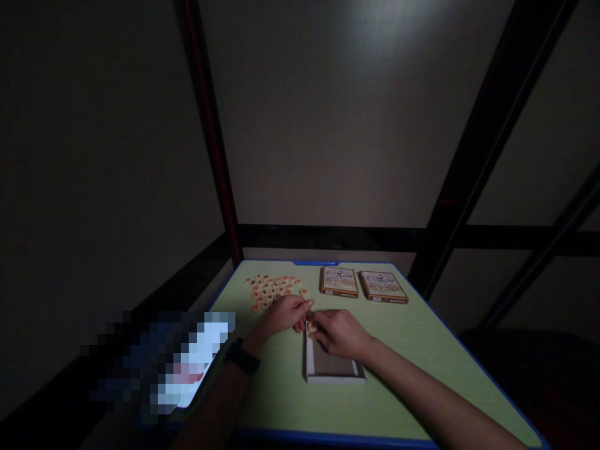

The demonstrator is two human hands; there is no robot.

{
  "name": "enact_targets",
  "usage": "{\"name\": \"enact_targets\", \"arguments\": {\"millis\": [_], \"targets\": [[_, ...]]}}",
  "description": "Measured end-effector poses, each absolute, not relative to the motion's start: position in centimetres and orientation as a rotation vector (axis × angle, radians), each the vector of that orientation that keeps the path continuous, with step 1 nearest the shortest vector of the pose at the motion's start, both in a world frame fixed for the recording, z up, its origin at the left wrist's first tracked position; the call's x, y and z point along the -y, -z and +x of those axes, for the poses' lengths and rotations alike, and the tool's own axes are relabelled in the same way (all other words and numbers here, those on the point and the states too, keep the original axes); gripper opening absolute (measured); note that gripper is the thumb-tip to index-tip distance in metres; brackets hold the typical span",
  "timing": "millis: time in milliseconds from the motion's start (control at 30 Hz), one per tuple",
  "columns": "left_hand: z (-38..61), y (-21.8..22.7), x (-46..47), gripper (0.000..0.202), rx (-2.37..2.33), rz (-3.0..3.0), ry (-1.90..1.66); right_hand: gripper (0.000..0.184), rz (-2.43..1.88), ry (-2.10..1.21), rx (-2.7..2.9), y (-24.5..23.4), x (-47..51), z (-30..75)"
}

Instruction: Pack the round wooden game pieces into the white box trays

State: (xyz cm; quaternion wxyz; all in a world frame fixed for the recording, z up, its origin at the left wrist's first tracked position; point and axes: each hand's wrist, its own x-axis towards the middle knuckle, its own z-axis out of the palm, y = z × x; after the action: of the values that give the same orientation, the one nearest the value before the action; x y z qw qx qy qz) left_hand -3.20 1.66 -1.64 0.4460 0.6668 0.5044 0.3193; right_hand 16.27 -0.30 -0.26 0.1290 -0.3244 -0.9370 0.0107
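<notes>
Nearest, the shallow tray (334,367) has its far end masked by the palm-down right hand (341,332), pinching a xiangqi piece (312,326) at its far-left corner, while the inward-bent left hand (285,314), grip indeterminable, partly hides scattered xiangqi pieces (276,287).

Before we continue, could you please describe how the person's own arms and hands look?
Both the left hand and the right hand are ungloved. A broad dark band, perhaps a watch, circles the left wrist; none shows on the right. No sleeves show on either forearm.
</notes>
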Motion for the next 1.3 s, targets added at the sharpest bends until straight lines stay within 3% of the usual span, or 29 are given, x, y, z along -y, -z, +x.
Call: {"name": "enact_targets", "arguments": {"millis": [567,800,1000,1133,1300], "targets": [[-3.0,1.2,-1.4,0.043,-1.328,1.678,-0.772,0.023,-0.898,-0.228,2.645,0.2,0.3,16.4],[-3.5,-1.3,-0.6,0.030,-2.213,1.996,-0.627,0.023,-0.883,-0.498,2.394,-0.8,0.1,17.1],[-2.4,-2.3,1.0,0.028,-2.274,2.132,-0.340,0.021,-1.042,-0.271,2.315,-2.3,-3.7,16.2],[-1.3,-1.8,1.9,0.030,-2.136,2.278,-0.247,0.028,-1.234,-0.074,2.618,-3.7,-6.9,12.6],[-1.0,-1.2,2.0,0.036,-2.095,2.278,-0.232,0.020,-1.294,-0.008,2.777,-4.0,-9.2,7.9]]}}
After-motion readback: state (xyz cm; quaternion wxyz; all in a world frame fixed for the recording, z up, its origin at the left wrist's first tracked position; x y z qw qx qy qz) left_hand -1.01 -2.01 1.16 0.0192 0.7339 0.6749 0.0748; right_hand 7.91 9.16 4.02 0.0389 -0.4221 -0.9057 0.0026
